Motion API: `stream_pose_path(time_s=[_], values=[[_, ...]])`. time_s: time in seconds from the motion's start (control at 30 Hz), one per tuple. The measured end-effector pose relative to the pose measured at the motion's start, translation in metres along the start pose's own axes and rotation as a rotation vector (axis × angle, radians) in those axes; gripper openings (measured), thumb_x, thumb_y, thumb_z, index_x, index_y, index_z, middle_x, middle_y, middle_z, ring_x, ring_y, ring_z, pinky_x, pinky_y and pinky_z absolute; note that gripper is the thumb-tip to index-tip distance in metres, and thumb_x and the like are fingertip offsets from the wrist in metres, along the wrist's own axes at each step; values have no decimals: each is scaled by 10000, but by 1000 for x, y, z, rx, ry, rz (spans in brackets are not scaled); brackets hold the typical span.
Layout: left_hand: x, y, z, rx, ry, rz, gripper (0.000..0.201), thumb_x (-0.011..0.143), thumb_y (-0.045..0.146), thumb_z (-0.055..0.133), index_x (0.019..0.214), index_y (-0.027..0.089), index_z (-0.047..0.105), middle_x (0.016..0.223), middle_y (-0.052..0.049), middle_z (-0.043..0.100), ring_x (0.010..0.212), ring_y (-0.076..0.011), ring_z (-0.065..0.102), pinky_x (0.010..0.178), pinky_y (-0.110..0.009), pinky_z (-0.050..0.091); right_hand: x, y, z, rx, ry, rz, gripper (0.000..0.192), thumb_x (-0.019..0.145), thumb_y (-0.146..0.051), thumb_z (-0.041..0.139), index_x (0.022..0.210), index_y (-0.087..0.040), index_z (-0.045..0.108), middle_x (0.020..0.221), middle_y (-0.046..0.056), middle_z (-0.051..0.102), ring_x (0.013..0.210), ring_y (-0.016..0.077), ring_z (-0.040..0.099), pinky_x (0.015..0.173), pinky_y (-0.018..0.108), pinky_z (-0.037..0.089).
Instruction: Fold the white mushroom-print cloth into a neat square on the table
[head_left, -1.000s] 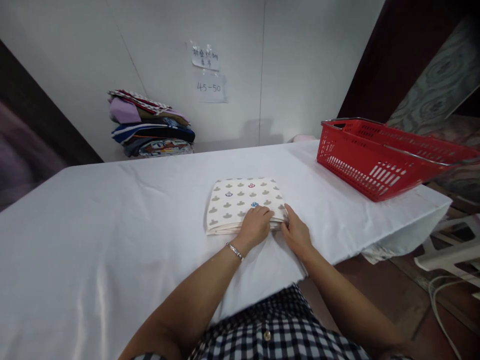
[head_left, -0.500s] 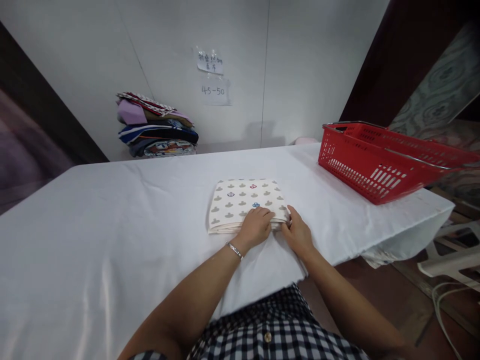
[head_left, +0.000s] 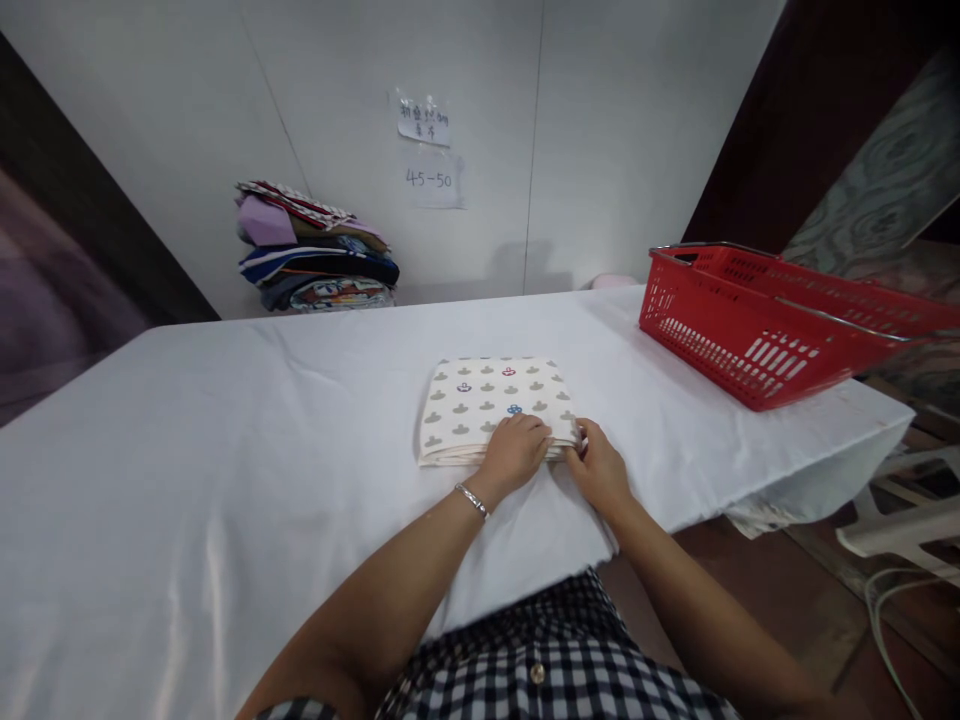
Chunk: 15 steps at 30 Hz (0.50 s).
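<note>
- Left hand (head_left: pixel 514 452): rests palm down on the near edge of the cloth (head_left: pixel 487 405), fingers curled over the fold and pressing.
- Right hand (head_left: pixel 600 468): pinches the cloth's near right corner between thumb and fingers.
- Cloth: folded into a flat square on the white table (head_left: pixel 225 420), near its front edge (cream, printed with small grey shapes).
- Handling: likely light, soft and limp; the stacked layers could slide apart, so a grip on the folded edge with support beneath would suit it.
- Writing: lower wall note (head_left: pixel 429 180) reads "45-50"; the upper note (head_left: pixel 424 120) is not legible.
- Also present: red basket (head_left: pixel 750 320) at right, clothes pile (head_left: pixel 319 250) at the wall.
</note>
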<state>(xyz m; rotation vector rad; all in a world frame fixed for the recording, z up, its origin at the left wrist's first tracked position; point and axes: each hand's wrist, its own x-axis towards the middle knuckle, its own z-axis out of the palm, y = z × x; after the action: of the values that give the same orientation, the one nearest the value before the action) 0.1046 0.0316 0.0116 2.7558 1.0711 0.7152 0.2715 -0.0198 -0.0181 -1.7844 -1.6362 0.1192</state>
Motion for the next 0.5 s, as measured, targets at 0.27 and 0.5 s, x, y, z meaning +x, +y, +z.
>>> stream_pose_path(time_s=[0.27, 0.5], values=[[0, 0, 3, -17, 16, -20, 215, 931, 273, 426, 930, 215, 633, 944, -34, 615, 930, -176, 511, 804, -331, 398, -2, 7, -7, 412, 32, 86, 355, 792, -373, 518, 1091, -181, 537, 916, 35, 586, 579, 113, 493, 529, 249, 425], [0, 0, 2, -37, 11, -21, 232, 934, 288, 417, 896, 214, 634, 909, -38, 612, 899, -178, 510, 794, -331, 392, 3, 13, -1, 584, 28, 169, 300, 794, -412, 548, 960, -169, 610, 766, 12, 588, 565, 118, 473, 535, 251, 411]])
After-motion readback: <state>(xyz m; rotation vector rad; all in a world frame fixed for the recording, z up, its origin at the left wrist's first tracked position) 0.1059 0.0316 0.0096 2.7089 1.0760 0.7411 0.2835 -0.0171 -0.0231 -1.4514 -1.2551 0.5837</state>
